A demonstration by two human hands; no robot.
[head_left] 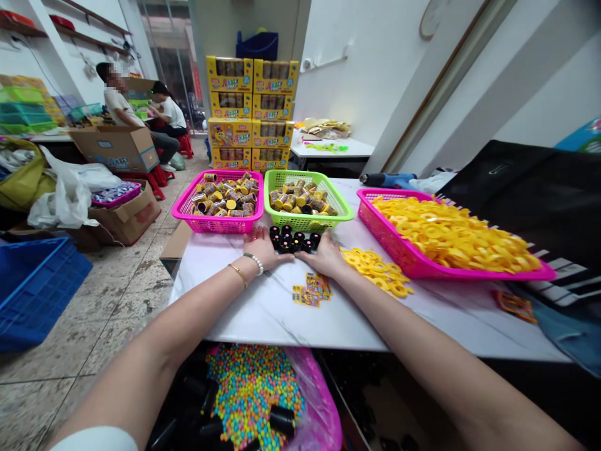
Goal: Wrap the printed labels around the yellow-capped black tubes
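Observation:
Several small black cups stand packed together on the white table. My left hand lies against their left side and my right hand against their right side, the two thumbs nearly meeting in front. Colored bits show inside some cups. Just behind them are a pink basket and a green basket, both holding small yellow-and-brown containers. Printed orange cards lie in front of the cups. Loose yellow rings are spread beside my right forearm.
A large pink basket of yellow rings stands at the right. Below the table edge is a pink tub of colored balls and black cups. Yellow boxes are stacked behind. Two people sit at the back left, near a cardboard box.

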